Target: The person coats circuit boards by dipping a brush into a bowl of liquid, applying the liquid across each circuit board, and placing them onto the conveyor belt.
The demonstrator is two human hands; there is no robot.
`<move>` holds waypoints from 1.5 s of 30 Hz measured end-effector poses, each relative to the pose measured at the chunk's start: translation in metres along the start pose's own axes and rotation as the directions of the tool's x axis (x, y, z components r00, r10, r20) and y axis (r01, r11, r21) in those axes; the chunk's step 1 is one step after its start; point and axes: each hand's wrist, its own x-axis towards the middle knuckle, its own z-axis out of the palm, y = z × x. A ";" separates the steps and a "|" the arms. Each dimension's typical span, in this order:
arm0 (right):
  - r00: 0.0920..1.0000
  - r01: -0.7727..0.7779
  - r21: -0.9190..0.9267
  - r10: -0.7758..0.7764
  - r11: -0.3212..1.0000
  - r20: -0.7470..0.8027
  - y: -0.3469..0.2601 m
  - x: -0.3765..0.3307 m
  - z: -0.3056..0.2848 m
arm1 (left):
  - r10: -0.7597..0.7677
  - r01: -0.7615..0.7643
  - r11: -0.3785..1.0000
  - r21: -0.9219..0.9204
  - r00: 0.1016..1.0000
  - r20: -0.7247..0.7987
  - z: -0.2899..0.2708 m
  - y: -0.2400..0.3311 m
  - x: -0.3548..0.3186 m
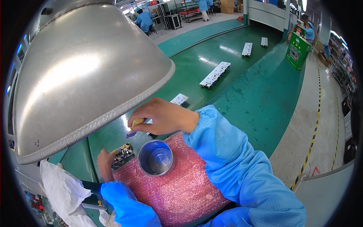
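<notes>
My right hand [160,116] is raised over the belt, beyond the metal cup. Its fingers pinch a small tool [131,134] with a bluish-violet tip; a yellowish part shows at the fingertips, and I cannot make out the tool's exact kind. My left hand [105,162] grips the near left edge of a small circuit board [123,153] covered with components. Right of that board, an open metal cup [155,157] stands upright on pink bubble wrap [177,193]. The cup's inside looks shiny, with what may be some clear liquid at the bottom.
A large metal lamp shade [87,72] hangs close at the upper left. White panels of boards [215,75] lie spaced along the green conveyor [242,90]. White crumpled cloth or paper [62,189] hangs at the lower left. Several people in blue work farther off, near a green box [297,51].
</notes>
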 end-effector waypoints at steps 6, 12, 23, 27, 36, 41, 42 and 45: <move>1.000 0.008 -0.001 -0.008 1.000 -0.003 0.002 -0.001 0.002 | 0.023 -0.018 0.997 0.082 0.997 -0.070 0.009 0.009 -0.005; 0.996 0.060 0.012 -0.059 0.998 -0.060 0.003 0.000 0.005 | 0.041 -0.036 0.996 0.079 0.996 -0.076 0.009 0.020 -0.012; 0.998 0.039 0.007 -0.039 0.999 -0.054 0.001 -0.001 0.005 | 0.142 -0.133 0.981 0.140 0.988 -0.053 0.013 0.037 -0.024; 0.998 0.031 -0.001 -0.031 1.000 -0.049 0.002 -0.001 0.005 | 0.143 -0.137 0.980 0.142 0.989 -0.039 0.013 0.045 -0.032; 0.997 0.061 0.006 -0.061 0.998 -0.055 0.003 0.000 0.005 | 0.157 -0.144 0.977 0.159 0.985 -0.075 0.016 0.049 -0.035; 1.000 0.008 -0.028 -0.008 1.000 0.004 0.002 -0.001 0.002 | 0.161 -0.152 0.980 0.128 0.985 -0.064 0.016 0.053 -0.037; 1.000 0.002 -0.023 -0.001 1.000 0.011 0.003 -0.001 0.003 | 0.161 -0.151 0.980 0.128 0.985 -0.065 0.016 0.054 -0.037; 1.000 0.002 -0.019 -0.002 1.000 0.019 0.003 -0.001 0.004 | 0.159 -0.152 0.983 0.107 0.985 -0.065 0.015 0.055 -0.038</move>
